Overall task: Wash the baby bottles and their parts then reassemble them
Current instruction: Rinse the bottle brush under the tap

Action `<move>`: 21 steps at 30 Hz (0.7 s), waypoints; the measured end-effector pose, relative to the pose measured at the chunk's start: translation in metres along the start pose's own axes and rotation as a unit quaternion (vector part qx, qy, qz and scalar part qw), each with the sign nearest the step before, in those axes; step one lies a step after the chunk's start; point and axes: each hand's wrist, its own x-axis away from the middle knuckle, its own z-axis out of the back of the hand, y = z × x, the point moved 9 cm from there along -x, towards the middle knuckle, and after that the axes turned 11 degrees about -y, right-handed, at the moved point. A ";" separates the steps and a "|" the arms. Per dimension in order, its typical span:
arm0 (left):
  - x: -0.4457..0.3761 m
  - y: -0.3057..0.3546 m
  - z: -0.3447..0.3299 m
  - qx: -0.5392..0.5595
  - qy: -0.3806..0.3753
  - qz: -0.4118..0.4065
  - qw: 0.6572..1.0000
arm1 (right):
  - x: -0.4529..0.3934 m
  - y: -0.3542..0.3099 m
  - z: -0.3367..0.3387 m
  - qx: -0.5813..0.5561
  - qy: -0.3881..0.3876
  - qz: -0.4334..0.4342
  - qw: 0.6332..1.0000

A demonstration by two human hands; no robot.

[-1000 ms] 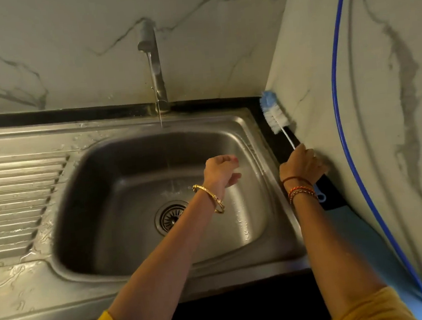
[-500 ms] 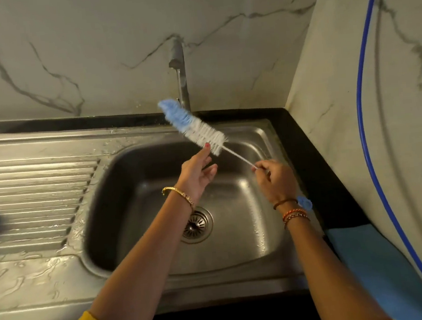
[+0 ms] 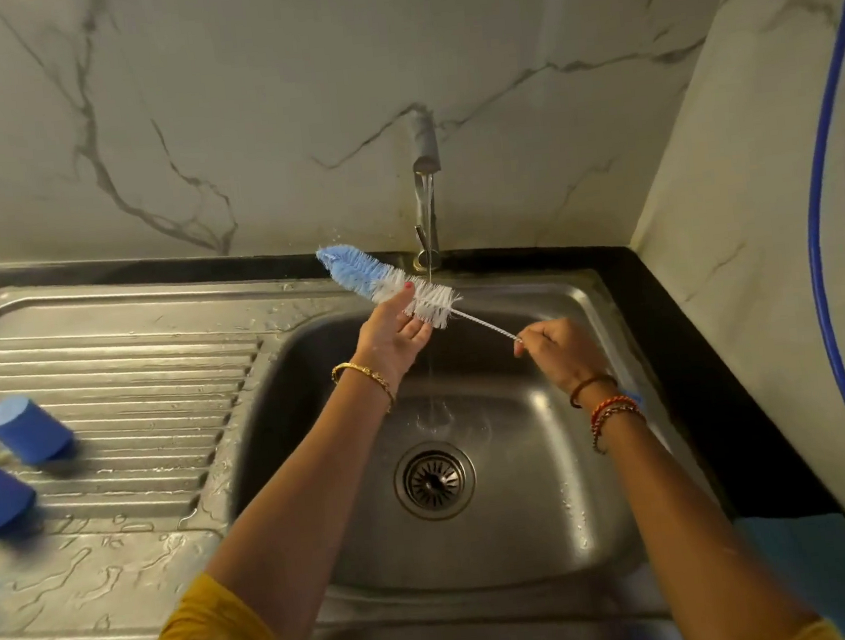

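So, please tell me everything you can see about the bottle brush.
The bottle brush has a bristle head, blue at the tip and white nearer the handle, on a thin twisted wire stem. It is held slanted over the sink, tip up and to the left. The right hand pinches the stem; the left hand touches the white bristles with its fingers. Water from the tap runs down just beside the bristles.

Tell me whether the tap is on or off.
On. A thin stream falls from the tap past the brush into the sink.
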 end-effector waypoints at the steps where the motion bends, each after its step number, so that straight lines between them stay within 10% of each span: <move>1: -0.003 -0.001 -0.001 -0.001 0.008 0.000 1.000 | -0.004 -0.002 -0.002 0.007 -0.006 0.000 1.000; 21: -0.045 -0.017 0.044 0.064 0.085 0.030 0.994 | -0.033 0.019 -0.009 0.108 0.016 0.040 0.993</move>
